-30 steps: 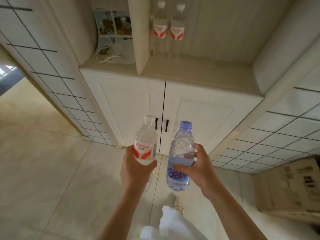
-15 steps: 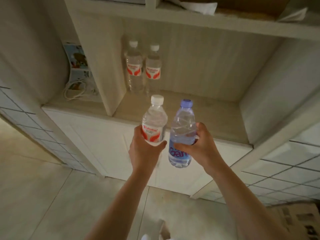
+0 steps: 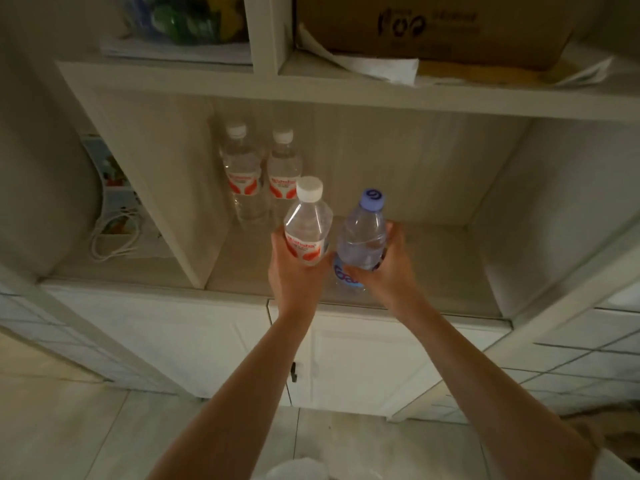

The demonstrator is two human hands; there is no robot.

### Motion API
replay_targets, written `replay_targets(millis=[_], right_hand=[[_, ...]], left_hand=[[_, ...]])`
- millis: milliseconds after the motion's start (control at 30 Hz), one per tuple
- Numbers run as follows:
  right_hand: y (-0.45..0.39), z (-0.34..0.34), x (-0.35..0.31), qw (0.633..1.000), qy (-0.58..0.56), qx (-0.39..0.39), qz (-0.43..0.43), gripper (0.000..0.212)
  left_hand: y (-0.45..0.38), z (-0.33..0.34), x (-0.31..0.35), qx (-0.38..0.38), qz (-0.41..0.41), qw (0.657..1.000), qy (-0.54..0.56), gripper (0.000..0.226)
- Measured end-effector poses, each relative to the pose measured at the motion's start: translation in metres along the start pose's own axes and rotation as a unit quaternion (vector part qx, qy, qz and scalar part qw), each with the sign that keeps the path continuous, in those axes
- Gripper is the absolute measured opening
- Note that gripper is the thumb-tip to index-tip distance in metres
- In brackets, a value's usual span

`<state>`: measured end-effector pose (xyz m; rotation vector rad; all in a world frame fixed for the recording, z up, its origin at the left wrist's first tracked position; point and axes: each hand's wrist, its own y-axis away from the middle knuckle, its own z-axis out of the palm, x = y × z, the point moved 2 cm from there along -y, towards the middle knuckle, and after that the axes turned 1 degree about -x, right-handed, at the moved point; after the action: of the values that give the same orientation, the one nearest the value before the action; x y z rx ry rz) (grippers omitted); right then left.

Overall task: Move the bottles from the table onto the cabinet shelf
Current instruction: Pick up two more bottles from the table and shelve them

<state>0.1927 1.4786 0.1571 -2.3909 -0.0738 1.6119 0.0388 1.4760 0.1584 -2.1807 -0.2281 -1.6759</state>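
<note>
My left hand (image 3: 294, 271) grips a clear bottle with a white cap and red label (image 3: 307, 223). My right hand (image 3: 384, 271) grips a bluish bottle with a purple cap (image 3: 362, 237). Both bottles are upright, side by side, held over the front part of the cabinet shelf (image 3: 443, 268). Whether their bases touch the shelf is hidden by my hands. Two more clear bottles with red labels, one on the left (image 3: 240, 171) and one on the right (image 3: 282, 168), stand at the back left of the same shelf.
A vertical divider (image 3: 166, 202) bounds the shelf on the left; beyond it lie a white cable (image 3: 110, 237) and a printed sheet. The upper shelf holds a cardboard box (image 3: 433, 26), papers and a bag. White cabinet doors (image 3: 363, 358) lie below.
Both hands have carried their bottles up and forward, from in front of the cabinet doors to over the shelf. The view has risen toward the cabinet.
</note>
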Motion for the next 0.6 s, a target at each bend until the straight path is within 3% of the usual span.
replay_targets(millis=[367, 600], right_hand=[[-0.001, 0.008, 0.020, 1.000, 0.021, 0.015, 0.008, 0.079], [0.017, 0.019, 0.026, 0.999, -0.023, 0.023, 0.036, 0.080]], left_hand=[[-0.015, 0.010, -0.015, -0.009, 0.008, 1.000, 0.002, 0.076], [-0.010, -0.002, -0.033, -0.071, 0.042, 0.997, -0.016, 0.081]])
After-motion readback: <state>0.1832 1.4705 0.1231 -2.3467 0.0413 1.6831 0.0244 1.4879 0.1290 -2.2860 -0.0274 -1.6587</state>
